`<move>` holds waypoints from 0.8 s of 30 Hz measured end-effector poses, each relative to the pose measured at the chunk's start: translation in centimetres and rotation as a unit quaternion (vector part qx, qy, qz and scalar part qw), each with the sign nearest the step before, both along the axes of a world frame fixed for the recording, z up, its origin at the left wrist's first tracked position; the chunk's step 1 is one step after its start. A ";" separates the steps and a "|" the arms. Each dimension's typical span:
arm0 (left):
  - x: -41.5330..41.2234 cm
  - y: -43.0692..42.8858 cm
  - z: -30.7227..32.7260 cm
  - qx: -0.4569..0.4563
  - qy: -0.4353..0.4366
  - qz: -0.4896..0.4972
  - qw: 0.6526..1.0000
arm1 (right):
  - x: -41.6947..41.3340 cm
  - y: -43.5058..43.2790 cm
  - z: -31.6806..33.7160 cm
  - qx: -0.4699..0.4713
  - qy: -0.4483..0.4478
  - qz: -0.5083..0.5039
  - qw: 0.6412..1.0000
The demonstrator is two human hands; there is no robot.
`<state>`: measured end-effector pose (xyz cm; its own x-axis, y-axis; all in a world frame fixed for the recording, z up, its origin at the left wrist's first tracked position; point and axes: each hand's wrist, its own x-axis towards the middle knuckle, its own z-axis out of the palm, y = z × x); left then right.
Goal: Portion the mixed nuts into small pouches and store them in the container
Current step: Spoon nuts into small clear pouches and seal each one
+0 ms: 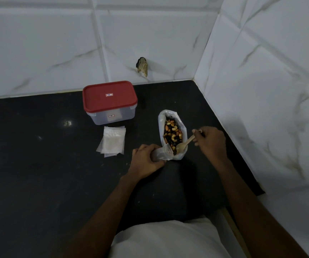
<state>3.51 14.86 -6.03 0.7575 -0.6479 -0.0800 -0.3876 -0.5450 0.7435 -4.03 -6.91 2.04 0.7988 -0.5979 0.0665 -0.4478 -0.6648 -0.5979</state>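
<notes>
Dark stone countertop [38, 164] fills a corner between white marbled wall tiles [57, 43]. On it the bag of mixed nuts [172, 133] lies open, a little right of the middle, with its long axis running from near to far. The hands are apart, and the near end of the bag is between them.

The left hand [146, 159] is curled round a small clear pouch [162, 152] and holds it just at the near left rim of the bag, with the mouth turned to the right, toward the nuts. The right hand [210, 142] pinches the handle of a wooden spoon [184, 144]. The bowl of the spoon rests in the nuts at the near end, just beside the mouth of the pouch.

So the coming move, as I judge it, is short: the spoon must go left into the pouch, across the bag's axis, and the right hand is the nearer one for this. Whether the pouch already has nuts inside I cannot tell, because the plastic is blurred.

A stack of empty pouches [112, 141] lies to the left of the hands, and the container [110, 101] stands beyond it, far left, with its red lid closed, well apart from both hands
</notes>
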 end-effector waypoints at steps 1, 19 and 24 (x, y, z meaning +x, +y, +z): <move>0.0 0.0 0.0 0.001 0.000 0.000 1.000 | -0.2 -0.1 -0.3 0.037 -0.009 -0.017 0.999; -0.2 0.2 0.5 -0.018 0.042 0.024 0.999 | -2.8 2.2 -3.3 0.434 -0.123 -0.250 0.857; -0.5 0.3 1.4 -0.040 0.054 0.038 0.997 | -3.2 2.2 -3.5 0.439 -0.127 -0.244 0.855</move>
